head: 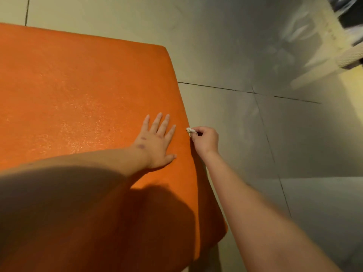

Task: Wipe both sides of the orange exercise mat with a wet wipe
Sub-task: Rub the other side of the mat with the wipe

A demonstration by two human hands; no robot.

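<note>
Pressing the orange mat (78, 85), left hand (157, 142); right hand (206, 140) pinches wipe (191, 131).

Reaches in from the lower left with a bare left arm (88, 163) and lays the left hand (156, 141) palm down on the orange mat (78, 85) near its right edge, fingers (158, 121) straight and spread, thumb out to the side. Stretches a bare right arm (255, 203) up from the lower right, with the right hand (206, 140) just past the mat's edge, back of the hand up. Curls the right fingers inward and pinches a small crumpled white wipe (191, 131) at the fingertips, just beside that edge.
</note>
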